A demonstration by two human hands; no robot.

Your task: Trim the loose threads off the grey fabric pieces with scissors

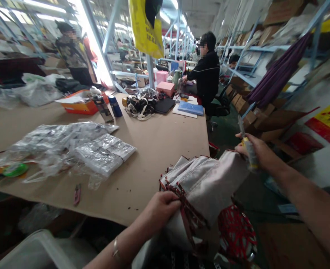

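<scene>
My left hand (165, 205) is closed in a pinch on the dark red bound edge of a stack of whitish fabric pieces (209, 175). The stack spills over the front right corner of the table. My right hand (258, 151) is wrapped round a knife (250, 153) with a yellow and grey handle, its narrow blade pointing up and away. The fingertips of that hand are close to the far right end of the fabric; whether they touch it, I cannot tell. A bundle of red and white material (236, 231) hangs below the stack.
On the brown table (142, 168) lie clear plastic packets (105, 151), pink thread snips (77, 194) and a green tape-like item (15, 170). Farther back are an orange box (80, 106), a blue bottle (114, 106) and a blue booklet (190, 108). A co-worker (208, 71) sits beyond.
</scene>
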